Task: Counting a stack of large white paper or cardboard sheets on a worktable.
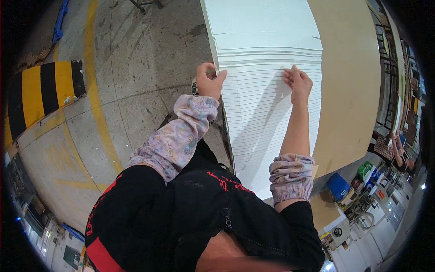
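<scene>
Wide concrete floor (149,59) left of layered white sheets (253,86); hands (210,86) (300,85) loosely spread, left at sheet edge, right over sheets.

And here we have them, white sheets (253,109), a whole run overlapping like roof shingles! We see them lying flat, each set a little back from its neighbour, so the edges draw thin dark lines straight across, row after row, bowing slightly. Up at the far end we get a broad, plain white panel, and just below it a tight band of bolder steps where the edges bunch up. We spot a short dark line near each side of that panel, left and right. The left sides line up fairly evenly, a tan board (349,86) shows along the right, and we follow the rows all the way down to the near end, partly hidden from us.
</scene>
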Action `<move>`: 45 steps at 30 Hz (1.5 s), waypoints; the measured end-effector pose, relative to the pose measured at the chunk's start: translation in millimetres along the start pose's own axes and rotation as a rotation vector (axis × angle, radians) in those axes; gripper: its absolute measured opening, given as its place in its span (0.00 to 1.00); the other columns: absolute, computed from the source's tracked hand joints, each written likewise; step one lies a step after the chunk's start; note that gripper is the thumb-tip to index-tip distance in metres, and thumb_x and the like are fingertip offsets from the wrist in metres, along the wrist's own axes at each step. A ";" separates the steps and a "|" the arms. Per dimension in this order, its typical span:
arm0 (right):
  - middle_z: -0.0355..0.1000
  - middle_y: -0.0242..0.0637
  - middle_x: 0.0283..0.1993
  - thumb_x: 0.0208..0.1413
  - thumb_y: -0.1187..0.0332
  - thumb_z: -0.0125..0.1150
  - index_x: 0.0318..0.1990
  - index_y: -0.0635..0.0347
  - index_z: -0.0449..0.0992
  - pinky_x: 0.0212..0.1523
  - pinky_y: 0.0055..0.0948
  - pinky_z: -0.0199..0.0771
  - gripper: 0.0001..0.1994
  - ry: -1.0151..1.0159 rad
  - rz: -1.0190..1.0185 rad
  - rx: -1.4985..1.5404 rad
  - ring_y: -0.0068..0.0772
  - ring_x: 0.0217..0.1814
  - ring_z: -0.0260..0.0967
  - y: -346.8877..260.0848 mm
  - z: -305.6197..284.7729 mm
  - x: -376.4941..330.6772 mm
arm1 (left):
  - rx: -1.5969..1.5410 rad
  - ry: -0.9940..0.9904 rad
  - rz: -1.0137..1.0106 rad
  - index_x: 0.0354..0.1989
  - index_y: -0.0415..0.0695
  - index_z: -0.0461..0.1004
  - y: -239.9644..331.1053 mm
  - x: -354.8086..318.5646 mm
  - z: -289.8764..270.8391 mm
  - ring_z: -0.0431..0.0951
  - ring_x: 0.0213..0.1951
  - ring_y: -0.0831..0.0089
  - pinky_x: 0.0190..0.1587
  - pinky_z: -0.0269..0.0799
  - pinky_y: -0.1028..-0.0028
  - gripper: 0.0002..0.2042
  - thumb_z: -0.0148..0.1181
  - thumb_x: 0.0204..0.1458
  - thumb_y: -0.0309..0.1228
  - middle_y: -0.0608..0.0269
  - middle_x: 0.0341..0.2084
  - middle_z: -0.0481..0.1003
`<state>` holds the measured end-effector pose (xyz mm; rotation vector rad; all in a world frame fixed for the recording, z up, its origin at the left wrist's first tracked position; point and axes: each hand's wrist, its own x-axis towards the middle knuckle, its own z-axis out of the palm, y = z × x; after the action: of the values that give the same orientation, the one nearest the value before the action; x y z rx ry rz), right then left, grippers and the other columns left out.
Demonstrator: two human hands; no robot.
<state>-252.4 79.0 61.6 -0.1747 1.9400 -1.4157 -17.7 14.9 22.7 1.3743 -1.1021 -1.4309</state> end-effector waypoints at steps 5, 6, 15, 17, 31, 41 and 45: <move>0.68 0.54 0.38 0.53 0.70 0.51 0.38 0.81 0.64 0.39 0.30 0.75 0.16 -0.078 -0.005 0.179 0.41 0.40 0.70 -10.3 -8.5 5.5 | 0.032 -0.008 -0.060 0.32 0.42 0.64 -5.7 2.0 -0.4 0.71 0.27 0.77 0.28 0.68 0.78 0.15 0.62 0.37 0.20 0.63 0.31 0.67; 0.68 0.56 0.39 0.53 0.71 0.50 0.40 0.82 0.62 0.40 0.31 0.75 0.16 -0.133 0.039 0.246 0.42 0.41 0.70 -10.9 -5.3 3.1 | 0.043 0.012 -0.008 0.32 0.42 0.65 -8.0 3.9 -1.3 0.71 0.27 0.78 0.27 0.68 0.79 0.14 0.62 0.38 0.21 0.64 0.28 0.70; 0.60 0.64 0.46 0.54 0.74 0.46 0.48 0.84 0.50 0.46 0.36 0.73 0.21 -0.179 0.183 0.547 0.50 0.49 0.64 -12.6 3.7 -20.3 | -0.004 0.050 -0.100 0.33 0.41 0.66 4.0 -1.0 8.7 0.71 0.29 0.75 0.30 0.68 0.78 0.13 0.60 0.37 0.17 0.64 0.33 0.65; 0.60 0.64 0.45 0.54 0.74 0.45 0.47 0.82 0.52 0.47 0.35 0.72 0.18 -0.161 0.244 0.689 0.49 0.49 0.64 -11.8 8.2 -25.6 | -0.024 0.080 -0.125 0.34 0.40 0.67 2.5 0.8 5.9 0.71 0.32 0.74 0.33 0.69 0.77 0.13 0.59 0.38 0.16 0.62 0.38 0.63; 0.69 0.42 0.35 0.53 0.70 0.49 0.37 0.71 0.66 0.38 0.25 0.73 0.10 -0.287 0.185 0.610 0.33 0.39 0.69 11.8 -14.1 8.4 | 0.303 0.042 0.191 0.27 0.39 0.73 8.0 2.9 -0.4 0.68 0.43 0.67 0.42 0.68 0.73 0.07 0.61 0.37 0.24 0.58 0.44 0.62; 0.72 0.33 0.29 0.48 0.63 0.60 0.32 0.63 0.71 0.17 0.16 0.52 0.11 0.075 0.094 0.100 0.20 0.27 0.71 -0.2 -24.8 37.8 | 0.296 0.009 0.049 0.21 0.41 0.75 2.6 10.8 -1.6 0.65 0.46 0.67 0.42 0.63 0.69 0.09 0.64 0.39 0.34 0.62 0.44 0.63; 0.72 0.35 0.27 0.44 0.68 0.63 0.30 0.65 0.71 0.16 0.15 0.53 0.10 0.196 0.048 0.080 0.19 0.25 0.69 11.7 -24.6 49.0 | 0.371 -0.002 0.050 0.24 0.39 0.75 5.1 9.6 1.1 0.68 0.36 0.76 0.35 0.66 0.76 0.09 0.63 0.41 0.33 0.63 0.45 0.62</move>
<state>-300.0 78.4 32.1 0.0496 2.0255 -1.5234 -19.2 4.4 25.1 1.5860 -1.4456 -1.2318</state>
